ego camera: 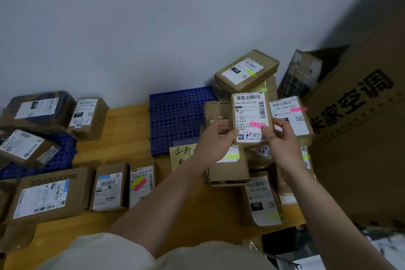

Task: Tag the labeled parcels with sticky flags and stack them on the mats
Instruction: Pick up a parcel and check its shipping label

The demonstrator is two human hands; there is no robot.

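A small brown parcel (249, 107) with a white shipping label is held up in the middle right of the head view. My left hand (215, 140) grips its lower left edge and my right hand (278, 136) grips its lower right corner. A pink sticky flag (258, 124) lies on the label just by my right thumb. Behind it, a blue perforated mat (177, 116) lies against the wall, with flagged parcels (246, 71) stacked on its right part. A second blue mat (63, 151) at the left carries parcels too.
Several labelled parcels (49, 193) sit in a row on the wooden floor at the lower left. One of them (141, 182) carries yellow and pink flags. A large cardboard carton (361, 129) stands at the right. A handwritten yellow note (183, 153) lies by the mat.
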